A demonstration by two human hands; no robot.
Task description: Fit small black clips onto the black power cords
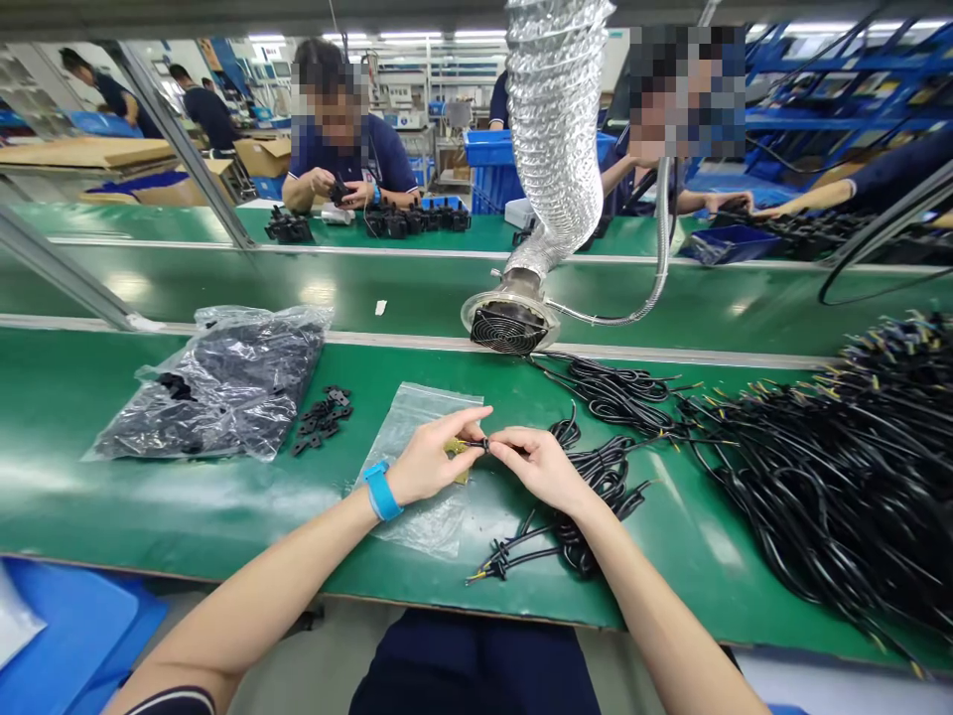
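The left hand and right hand hid most of the small dark piece between them, perhaps a cable end; the left partly covered a yellow item. The picture's edges cut off the cable heap at right and the silver duct.

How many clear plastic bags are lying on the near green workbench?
2: the bulky bag of black parts on the left, and the flatter bag partly hidden behind the left hand. Others may be hidden, for example under the black cables.
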